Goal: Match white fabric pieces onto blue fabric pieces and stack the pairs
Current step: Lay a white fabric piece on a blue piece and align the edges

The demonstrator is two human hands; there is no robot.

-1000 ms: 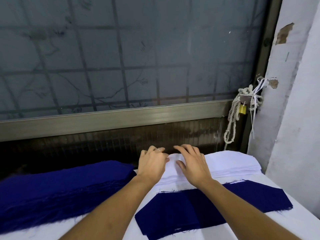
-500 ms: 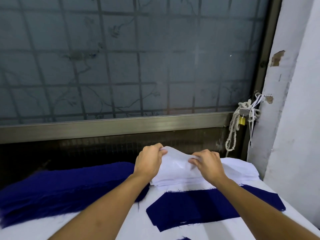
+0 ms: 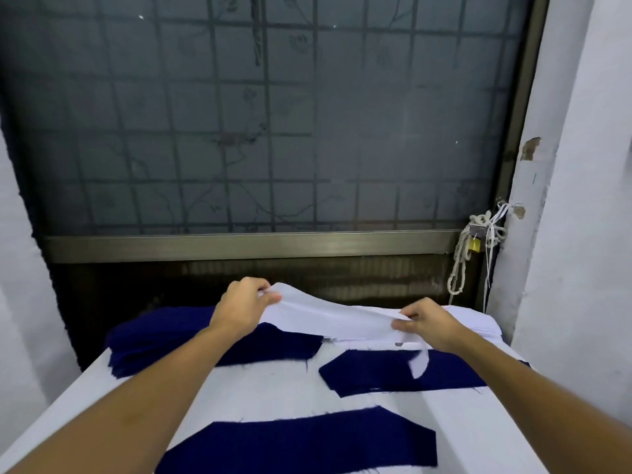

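Head view: I now see more of the white table (image 3: pixel 273 388) than half a second ago.
Blue stack (image 3: pixel 164 340): lies at the far left, as before.
Left hand (image 3: pixel 242 306): thumb and curled fingers pinch the left end of the white piece (image 3: pixel 331 316), raised off the pile.
White piece: stretched between my two hands, which were close together earlier and are now wide apart; one corner hangs over the middle blue piece (image 3: pixel 372 374).
Nearer blue piece (image 3: pixel 307 443): flat on the table (it only just entered the frame).
Right hand (image 3: pixel 431 323): fingers pinch the piece's right end.
White stack (image 3: pixel 478 321): at the far right, beneath the lifted piece.
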